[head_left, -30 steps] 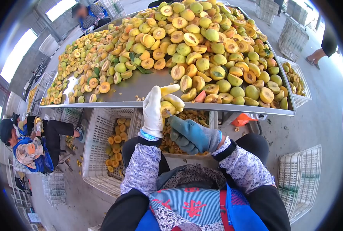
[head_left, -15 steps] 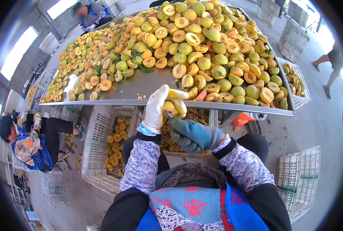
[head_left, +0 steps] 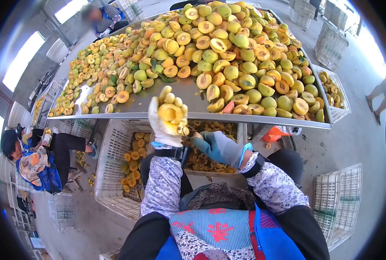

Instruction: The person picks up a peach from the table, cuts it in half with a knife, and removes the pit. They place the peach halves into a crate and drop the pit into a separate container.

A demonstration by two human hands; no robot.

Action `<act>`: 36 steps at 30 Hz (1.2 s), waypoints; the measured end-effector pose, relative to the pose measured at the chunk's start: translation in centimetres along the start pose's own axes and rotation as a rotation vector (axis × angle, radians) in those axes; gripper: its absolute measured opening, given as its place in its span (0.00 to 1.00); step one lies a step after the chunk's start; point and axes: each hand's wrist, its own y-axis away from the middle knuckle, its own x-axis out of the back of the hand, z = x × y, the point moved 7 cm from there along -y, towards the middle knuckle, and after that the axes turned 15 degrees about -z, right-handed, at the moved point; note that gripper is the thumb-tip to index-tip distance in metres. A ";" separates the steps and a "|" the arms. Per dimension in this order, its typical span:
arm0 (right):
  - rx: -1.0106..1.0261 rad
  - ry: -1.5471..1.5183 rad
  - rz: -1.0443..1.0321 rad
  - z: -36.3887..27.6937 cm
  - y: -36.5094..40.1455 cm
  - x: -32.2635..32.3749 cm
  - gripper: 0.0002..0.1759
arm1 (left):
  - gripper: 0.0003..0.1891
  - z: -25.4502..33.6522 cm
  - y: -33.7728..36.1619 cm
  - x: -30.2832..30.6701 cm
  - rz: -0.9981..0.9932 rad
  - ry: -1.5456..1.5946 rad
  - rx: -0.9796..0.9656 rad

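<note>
My left hand [head_left: 161, 129], in a whitish glove, is raised palm up in front of the table edge with its fingers curled around a peach half [head_left: 170, 113]. The cut face of the half is turned up and shows a hollow in its middle. Small fruit pieces [head_left: 184, 130] sit at the lower side of the palm. Closed around a thin tool [head_left: 188, 136], my right hand [head_left: 221, 148] in a blue-grey glove has the tool's tip close by those pieces; most of the tool is hidden in the fist.
A metal table [head_left: 167, 99] ahead carries a heap of halved peaches [head_left: 227, 56]. Below its edge stand a crate [head_left: 117, 173] of fruit halves and a container of fruit scraps [head_left: 210, 167]. An empty crate [head_left: 338, 199] stands right; a seated person [head_left: 41, 160] works left.
My left hand has turned palm up and moved slightly left, so the hollow of the peach half now shows. My right hand has drawn slightly away to the right.
</note>
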 end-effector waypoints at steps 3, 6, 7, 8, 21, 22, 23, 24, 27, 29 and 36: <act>-0.221 0.326 -0.059 0.3 1.9 1.3 0.24 | 0.22 8.3 1.6 -0.8 0.191 -0.389 -0.106; -0.262 0.354 0.031 -0.4 2.4 2.3 0.22 | 0.20 16.8 3.8 1.1 0.469 -1.183 0.024; -0.237 0.335 0.076 -0.5 2.3 2.5 0.22 | 0.19 17.6 3.9 0.6 0.528 -1.452 0.039; -0.211 0.317 0.118 -0.6 2.2 2.6 0.22 | 0.19 18.1 4.0 0.0 0.587 -1.721 0.052; -0.288 0.379 0.022 -0.7 2.8 2.8 0.21 | 0.42 -6.5 -12.9 0.5 0.029 -2.133 0.552; -0.280 0.385 0.031 -0.7 2.8 2.9 0.21 | 0.41 -6.7 -13.1 0.4 -0.006 -2.145 0.559; -0.272 0.391 0.037 -0.8 2.8 2.9 0.21 | 0.40 -6.5 -13.0 0.5 -0.040 -2.157 0.569; -0.263 0.398 0.041 -0.8 2.7 2.9 0.20 | 0.39 -6.2 -12.9 0.6 -0.070 -2.168 0.578; -0.179 0.434 0.135 -1.4 2.4 3.2 0.18 | 0.31 -5.2 -12.0 1.9 -0.096 -1.972 0.620; -0.057 0.375 0.243 -1.5 2.3 3.6 0.16 | 0.28 -4.8 -10.9 1.1 -0.100 -1.950 0.730; 0.012 0.132 0.484 -4.3 2.6 5.9 0.15 | 0.23 -0.5 -6.4 -4.7 -0.214 -1.317 0.307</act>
